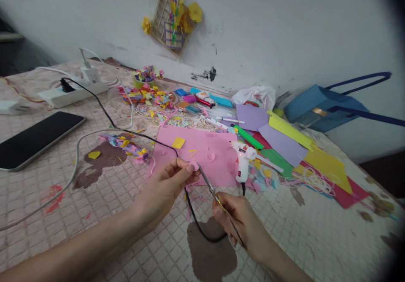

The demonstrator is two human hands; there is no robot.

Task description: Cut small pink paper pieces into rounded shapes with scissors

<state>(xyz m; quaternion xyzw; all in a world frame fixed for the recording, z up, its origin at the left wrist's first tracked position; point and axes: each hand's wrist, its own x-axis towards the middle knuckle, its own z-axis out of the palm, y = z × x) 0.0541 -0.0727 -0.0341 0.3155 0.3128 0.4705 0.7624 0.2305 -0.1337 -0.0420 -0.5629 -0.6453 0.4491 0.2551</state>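
Between the thumb and fingers of my left hand [174,176] is a small pink paper piece [194,166], rounded in outline. My right hand [236,221] grips a pair of scissors [215,195], whose blades point up and left and reach the edge of the pink piece. Whether the blades are apart is hard to make out. Beneath both hands lies a pink paper sheet [218,143], with a yellow paper scrap [179,142] and small pink cut pieces on it. A white glue gun [244,159] rests at the sheet's right edge, its small light lit.
A black cable [202,231] loops below my hands. Coloured papers [284,143] and a blue bag [324,107] lie to the right. At left are a phone [38,136], a power strip [72,93] and a paper-fringed stick [126,145]. Paper scraps [148,96] pile up behind.
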